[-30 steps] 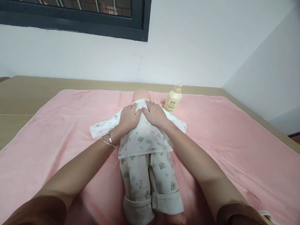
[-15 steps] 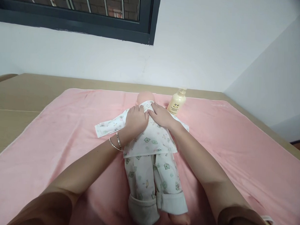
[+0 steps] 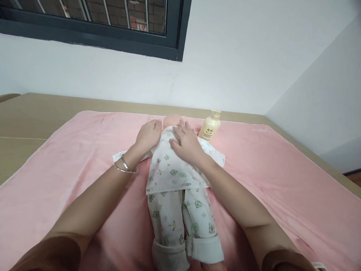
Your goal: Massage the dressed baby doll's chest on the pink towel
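A baby doll lies on a pink blanket, with its bald head [image 3: 172, 121] at the far end. It wears a white print shirt [image 3: 170, 172] and matching trousers [image 3: 171, 222] with turned-up cuffs; one foot [image 3: 214, 269] pokes out below. My right hand [image 3: 188, 145] rests flat on the upper shirt, fingers stretched toward the head. Beside the head and the doll's shoulder, my left hand [image 3: 147, 136] is cupped loosely, its fingertips partly hidden. Two silver bangles [image 3: 126, 165] circle my left wrist. The shirt's sleeves spread out to both sides, the left one partly behind my forearm.
A pale yellow pump bottle [image 3: 209, 126] stands just right of the doll's head. The pink blanket [image 3: 79, 159] covers most of the wooden table [image 3: 18, 114]. A white wall [image 3: 224, 66] and a dark-framed barred window [image 3: 113, 38] rise behind.
My left hand has moved off the shirt's chest leftward to beside the doll's head. My right hand has shifted slightly left, spreading its fingers over the collar area. The view has tilted slightly.
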Demonstrator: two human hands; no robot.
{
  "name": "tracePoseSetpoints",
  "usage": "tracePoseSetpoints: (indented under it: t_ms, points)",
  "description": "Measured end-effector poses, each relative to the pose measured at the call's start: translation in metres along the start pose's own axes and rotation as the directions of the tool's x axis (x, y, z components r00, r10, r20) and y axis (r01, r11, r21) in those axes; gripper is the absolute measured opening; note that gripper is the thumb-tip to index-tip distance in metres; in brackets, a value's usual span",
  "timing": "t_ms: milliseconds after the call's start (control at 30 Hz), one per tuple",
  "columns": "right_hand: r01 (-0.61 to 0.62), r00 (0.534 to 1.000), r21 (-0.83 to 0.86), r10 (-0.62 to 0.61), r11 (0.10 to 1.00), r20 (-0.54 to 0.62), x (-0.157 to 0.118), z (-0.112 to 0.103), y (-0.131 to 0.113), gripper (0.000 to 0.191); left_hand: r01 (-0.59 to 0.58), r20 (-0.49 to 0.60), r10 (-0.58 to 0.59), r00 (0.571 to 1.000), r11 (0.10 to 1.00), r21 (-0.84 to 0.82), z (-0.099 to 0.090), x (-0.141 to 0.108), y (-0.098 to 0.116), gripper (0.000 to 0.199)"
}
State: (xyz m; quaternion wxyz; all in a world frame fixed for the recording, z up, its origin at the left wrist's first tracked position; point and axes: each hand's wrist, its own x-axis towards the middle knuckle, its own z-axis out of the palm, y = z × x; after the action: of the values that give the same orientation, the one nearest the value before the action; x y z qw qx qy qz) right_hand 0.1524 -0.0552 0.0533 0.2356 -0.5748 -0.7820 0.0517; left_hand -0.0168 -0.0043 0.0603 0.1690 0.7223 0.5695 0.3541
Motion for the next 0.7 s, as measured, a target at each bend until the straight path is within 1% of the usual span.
tracePoseSetpoints:
  t_ms: [67, 100, 233, 267, 300, 367, 400, 433, 567, 600, 633, 700]
  points:
    - [-0.001, 0.998, 0.005, 0.001, 1.000, 0.070, 0.001, 0.007, 0.003, 0.050, 0.003, -0.017, -0.003, 1.000, 1.000, -0.001, -0.004, 0.001, 0.001, 0.049]
    - [0.003, 0.998, 0.016, -0.004, 1.000, 0.070, 0.002, 0.009, 0.004, 0.051, -0.003, -0.024, 0.003, 1.000, 1.000, -0.003, -0.005, 0.001, 0.002, 0.049]
    - [0.000, 0.995, 0.028, 0.003, 1.000, -0.104, 0.002, 0.009, 0.004, 0.055, -0.038, -0.045, 0.037, 0.998, 0.999, -0.019, -0.008, -0.001, 0.006, 0.048]
    - [-0.005, 0.994, 0.014, 0.007, 1.000, -0.109, 0.001, 0.009, 0.003, 0.055, -0.047, -0.052, 0.046, 0.998, 0.999, -0.022, -0.009, -0.002, 0.007, 0.047]
    - [-0.011, 0.997, -0.004, 0.010, 1.000, -0.082, 0.001, 0.010, 0.002, 0.054, -0.054, -0.058, 0.052, 0.997, 0.998, -0.023, -0.010, -0.003, 0.008, 0.046]
    - [-0.014, 1.000, -0.029, 0.014, 0.999, 0.007, 0.000, 0.010, 0.000, 0.053, -0.052, -0.071, 0.051, 0.996, 0.998, -0.023, -0.011, -0.003, 0.008, 0.045]
    - [-0.010, 0.999, -0.030, 0.011, 1.000, 0.034, -0.001, 0.009, 0.000, 0.051, -0.043, -0.076, 0.041, 0.996, 0.999, -0.029, -0.012, -0.003, 0.007, 0.045]
    - [-0.006, 0.999, -0.022, 0.006, 1.000, 0.031, -0.001, 0.008, -0.001, 0.050, -0.028, -0.078, 0.024, 0.997, 0.999, -0.044, -0.013, -0.003, 0.007, 0.045]
    - [-0.009, 0.992, 0.010, 0.010, 1.000, -0.128, 0.000, -0.002, -0.002, 0.052, 0.036, -0.053, -0.046, 0.998, 0.985, -0.169, -0.011, 0.000, 0.007, 0.046]
    - [-0.019, 0.990, 0.002, 0.019, 1.000, -0.138, 0.001, -0.002, -0.002, 0.054, 0.047, -0.034, -0.055, 0.998, 0.979, -0.201, -0.009, 0.000, 0.007, 0.048]
    - [-0.027, 0.993, -0.013, 0.026, 1.000, -0.111, 0.000, -0.002, -0.003, 0.055, 0.051, -0.014, -0.055, 0.998, 0.973, -0.225, -0.007, -0.001, 0.008, 0.049]
    - [-0.046, 0.999, -0.048, 0.047, 0.998, 0.011, -0.001, 0.002, -0.005, 0.057, 0.041, 0.021, -0.037, 0.999, 0.966, -0.256, -0.001, -0.003, 0.010, 0.048]
